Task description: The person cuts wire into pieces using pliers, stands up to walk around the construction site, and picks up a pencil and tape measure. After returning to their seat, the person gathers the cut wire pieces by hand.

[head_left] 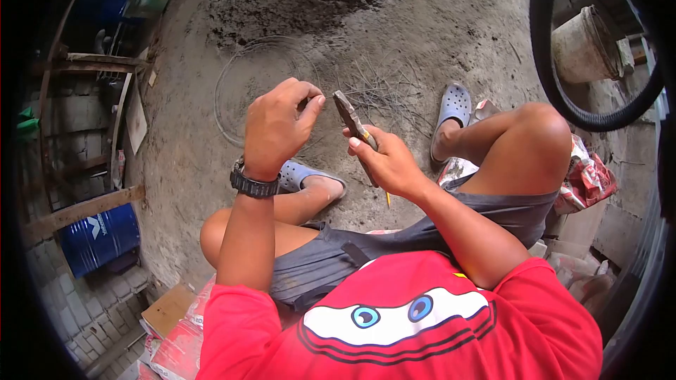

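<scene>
My left hand (282,123), with a dark watch on its wrist, is closed in a pinch on a thin wire that barely shows at the fingertips. Wrapped around the handles of a pair of pliers (348,112) is my right hand (387,158). The worn jaws point up and left, close to my left fingertips; whether they grip the wire cannot be made out. A loose coil of wire (217,95) lies on the ground behind my left hand. Several short straight wire pieces (391,91) are scattered beyond the pliers.
A heap of wet grey mortar (296,0) lies ahead on the concrete floor (183,169). My clogs (455,104) rest either side of the wire. Blue drums (98,239) stand left; a dirty bucket (584,46) and black hose (539,35) are right. A yellow pencil-like stick (388,198) lies below the pliers.
</scene>
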Available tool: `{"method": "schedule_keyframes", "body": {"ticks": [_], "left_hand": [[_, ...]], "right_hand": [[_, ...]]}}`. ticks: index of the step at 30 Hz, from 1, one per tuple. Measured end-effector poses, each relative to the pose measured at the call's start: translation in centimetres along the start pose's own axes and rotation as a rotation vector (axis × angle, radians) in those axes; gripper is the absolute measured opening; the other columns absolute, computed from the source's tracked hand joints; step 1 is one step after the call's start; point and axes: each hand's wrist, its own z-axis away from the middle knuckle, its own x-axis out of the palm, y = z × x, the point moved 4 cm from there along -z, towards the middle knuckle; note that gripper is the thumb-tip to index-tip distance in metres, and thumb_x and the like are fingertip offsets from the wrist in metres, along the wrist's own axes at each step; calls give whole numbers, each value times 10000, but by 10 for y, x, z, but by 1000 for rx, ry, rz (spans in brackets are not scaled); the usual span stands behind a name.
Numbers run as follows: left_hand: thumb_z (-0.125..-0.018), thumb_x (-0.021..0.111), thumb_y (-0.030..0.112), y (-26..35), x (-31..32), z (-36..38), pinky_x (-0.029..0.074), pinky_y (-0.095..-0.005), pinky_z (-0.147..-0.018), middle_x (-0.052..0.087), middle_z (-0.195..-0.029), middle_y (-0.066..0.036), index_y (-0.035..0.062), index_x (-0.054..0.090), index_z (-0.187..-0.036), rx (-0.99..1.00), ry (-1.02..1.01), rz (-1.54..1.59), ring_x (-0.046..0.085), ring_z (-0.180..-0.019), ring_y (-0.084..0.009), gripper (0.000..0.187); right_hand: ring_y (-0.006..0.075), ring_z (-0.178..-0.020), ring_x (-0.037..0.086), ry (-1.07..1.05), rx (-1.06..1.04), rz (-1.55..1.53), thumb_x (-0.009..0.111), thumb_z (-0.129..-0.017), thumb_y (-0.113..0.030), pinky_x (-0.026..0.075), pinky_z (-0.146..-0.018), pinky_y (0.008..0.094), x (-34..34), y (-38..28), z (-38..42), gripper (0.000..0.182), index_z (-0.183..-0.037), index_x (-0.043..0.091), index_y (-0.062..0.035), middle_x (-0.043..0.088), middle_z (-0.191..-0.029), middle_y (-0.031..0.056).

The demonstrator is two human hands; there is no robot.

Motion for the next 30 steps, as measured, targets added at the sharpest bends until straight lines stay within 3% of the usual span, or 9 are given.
{"method": "schedule_keyframes", "body": {"ticks": [1,8,10,20,22,23,25,28,30], "left_hand": [[-942,750,131,0,0,0,512,-361,-659,705,-858,-97,43,756,-962,3,-2,1,671,-721,-261,91],[-928,769,126,4,1,-1,513,-353,-653,693,-839,-90,49,771,-965,-7,-14,32,673,-719,-241,86],[-923,774,126,4,2,-2,513,-350,-652,693,-841,-87,57,779,-974,-10,-15,29,674,-719,-236,86],[-953,739,104,0,2,-1,482,-336,-631,631,-818,-70,146,805,-1106,-6,-57,-10,623,-679,-213,172],[-955,735,102,1,1,-1,478,-335,-630,614,-810,-70,154,805,-1116,-4,-57,-11,614,-677,-214,183],[-954,738,94,2,1,-1,479,-325,-632,629,-820,-68,138,803,-1110,-1,-57,-18,615,-682,-198,174],[-953,741,85,3,1,-2,480,-316,-635,643,-829,-66,122,800,-1104,2,-56,-25,615,-687,-182,166],[-978,742,80,3,-2,-2,475,-281,-652,680,-854,-25,47,766,-1069,-21,22,272,603,-717,-108,100],[-979,749,94,3,-5,-3,497,-262,-671,697,-820,-19,24,731,-988,-88,11,552,632,-736,-72,72]], "right_hand": [[303,-843,704,29,-8,32,614,-1051,-344,518,-802,447,-1,-2,0,369,-1219,684,-23,720,-876,176],[370,-849,700,71,-16,81,610,-1052,-353,510,-781,471,-3,-4,3,352,-1188,687,-38,712,-873,206],[131,-893,676,23,17,170,611,-1065,-311,525,-825,331,-4,-3,2,384,-1312,674,-23,748,-972,68],[111,-894,660,29,48,121,612,-1064,-319,518,-812,316,-5,-3,2,398,-1303,676,-8,720,-921,59],[338,-763,689,100,-59,64,606,-1058,-352,501,-733,468,-3,2,0,366,-1142,673,-2,689,-792,174],[338,-763,689,99,-59,64,606,-1058,-352,501,-733,468,-2,6,-1,366,-1142,673,-2,689,-792,174],[168,-684,641,27,-19,-190,591,-1081,-386,477,-615,354,3,6,-2,381,-1154,685,-24,713,-845,69],[37,-607,503,-262,251,-684,579,-1094,-441,378,-516,237,0,-18,12,401,-1204,664,-65,687,-913,-5],[25,-576,438,-380,238,-855,579,-1092,-458,332,-493,217,2,-23,20,406,-1224,646,-81,673,-924,0]]}}
